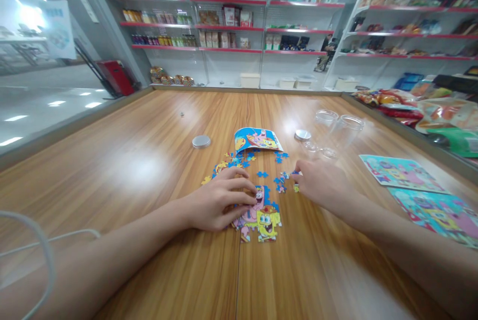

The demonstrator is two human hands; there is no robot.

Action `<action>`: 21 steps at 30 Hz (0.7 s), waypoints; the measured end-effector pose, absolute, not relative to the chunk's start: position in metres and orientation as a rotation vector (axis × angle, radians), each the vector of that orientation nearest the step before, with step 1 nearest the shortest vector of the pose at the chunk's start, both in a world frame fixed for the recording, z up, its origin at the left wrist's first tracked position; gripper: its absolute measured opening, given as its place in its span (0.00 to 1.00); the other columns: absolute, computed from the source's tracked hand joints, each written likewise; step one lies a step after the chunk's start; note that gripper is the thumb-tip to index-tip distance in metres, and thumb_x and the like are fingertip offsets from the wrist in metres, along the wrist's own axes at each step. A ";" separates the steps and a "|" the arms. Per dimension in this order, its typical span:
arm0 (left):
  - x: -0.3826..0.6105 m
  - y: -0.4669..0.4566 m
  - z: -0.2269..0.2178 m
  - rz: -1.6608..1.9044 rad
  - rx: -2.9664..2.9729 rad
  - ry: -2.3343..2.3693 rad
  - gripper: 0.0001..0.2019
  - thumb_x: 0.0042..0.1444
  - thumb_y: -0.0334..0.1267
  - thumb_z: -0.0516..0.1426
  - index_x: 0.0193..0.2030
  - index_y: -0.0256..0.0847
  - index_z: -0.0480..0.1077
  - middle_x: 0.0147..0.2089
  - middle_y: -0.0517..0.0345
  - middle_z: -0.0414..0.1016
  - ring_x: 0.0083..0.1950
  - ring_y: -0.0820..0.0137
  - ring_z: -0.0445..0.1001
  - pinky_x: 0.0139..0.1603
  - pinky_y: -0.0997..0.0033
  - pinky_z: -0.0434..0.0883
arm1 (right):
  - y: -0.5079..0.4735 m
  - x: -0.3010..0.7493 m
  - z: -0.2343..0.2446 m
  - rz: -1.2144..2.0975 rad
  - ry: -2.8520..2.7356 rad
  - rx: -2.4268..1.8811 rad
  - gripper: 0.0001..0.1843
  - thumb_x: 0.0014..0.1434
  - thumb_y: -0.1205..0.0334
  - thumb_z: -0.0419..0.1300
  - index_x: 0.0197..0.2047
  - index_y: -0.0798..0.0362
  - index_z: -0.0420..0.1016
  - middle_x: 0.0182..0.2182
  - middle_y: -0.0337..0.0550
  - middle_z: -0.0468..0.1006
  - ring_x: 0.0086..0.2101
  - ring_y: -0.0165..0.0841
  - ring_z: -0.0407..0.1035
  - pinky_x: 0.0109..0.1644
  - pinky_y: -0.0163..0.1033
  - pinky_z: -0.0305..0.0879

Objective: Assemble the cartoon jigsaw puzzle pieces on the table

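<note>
A partly joined jigsaw puzzle (pixel 266 220) with a yellow and a pink cartoon figure lies flat on the table. My left hand (pixel 222 199) rests over its left side, fingers stretched out and slightly apart, tips touching it. To the right, my right hand (pixel 323 183) has thumb and fingers pinched at a small puzzle piece (pixel 296 173), mostly hidden by the fingertips. Loose blue pieces (pixel 262 174) lie between the hands, and more pieces (pixel 220 166) are scattered beyond my left hand. Behind them stands a curved picture card (pixel 258 140) of similar cartoon figures.
Two clear plastic jars (pixel 347 133) stand at the right, beside a silver lid (pixel 302 135). Another silver lid (pixel 201 141) lies left of the card. Two cartoon sheets (pixel 405 173) lie far right. A white cable (pixel 45 255) loops at the left. Stocked shelves (pixel 227 26) line the back.
</note>
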State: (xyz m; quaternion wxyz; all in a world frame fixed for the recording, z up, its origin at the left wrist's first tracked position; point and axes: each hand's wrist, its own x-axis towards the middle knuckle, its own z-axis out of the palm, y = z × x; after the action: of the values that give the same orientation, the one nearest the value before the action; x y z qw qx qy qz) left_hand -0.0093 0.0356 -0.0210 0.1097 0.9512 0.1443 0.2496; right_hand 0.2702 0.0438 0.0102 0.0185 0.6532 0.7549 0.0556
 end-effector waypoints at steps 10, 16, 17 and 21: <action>-0.009 0.037 -0.021 0.730 2.782 0.445 0.15 0.64 0.29 0.56 0.56 0.43 0.74 0.53 0.49 0.79 0.58 0.60 0.72 0.66 0.50 0.66 | 0.030 0.259 0.004 -0.046 2.541 1.903 0.16 0.63 0.47 0.61 0.40 0.51 0.80 0.34 0.50 0.83 0.37 0.45 0.78 0.34 0.41 0.62; -0.009 0.039 -0.020 0.705 2.765 0.408 0.18 0.63 0.27 0.54 0.58 0.44 0.73 0.54 0.48 0.79 0.57 0.60 0.73 0.66 0.50 0.67 | 0.032 0.257 -0.003 -0.176 2.557 1.875 0.12 0.65 0.54 0.59 0.44 0.52 0.79 0.37 0.50 0.84 0.40 0.44 0.79 0.36 0.39 0.62; -0.009 0.039 -0.020 0.695 2.766 0.409 0.18 0.63 0.27 0.53 0.57 0.44 0.72 0.54 0.48 0.79 0.57 0.60 0.74 0.66 0.49 0.67 | 0.032 0.257 -0.004 -0.185 2.571 1.861 0.12 0.66 0.55 0.59 0.44 0.52 0.78 0.38 0.50 0.84 0.40 0.44 0.79 0.36 0.39 0.62; -0.010 0.041 -0.022 0.688 2.784 0.440 0.20 0.63 0.26 0.52 0.59 0.42 0.70 0.54 0.47 0.78 0.57 0.59 0.72 0.66 0.48 0.66 | 0.030 0.256 -0.005 -0.193 2.632 1.802 0.11 0.66 0.57 0.57 0.47 0.51 0.77 0.39 0.49 0.84 0.40 0.43 0.78 0.36 0.38 0.60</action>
State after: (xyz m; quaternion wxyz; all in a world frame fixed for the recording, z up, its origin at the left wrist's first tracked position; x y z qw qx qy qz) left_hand -0.0100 0.0411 -0.0222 0.1198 0.9527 0.1507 0.2353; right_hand 0.2557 0.0301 -0.0053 -0.0269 0.5636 0.8234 -0.0602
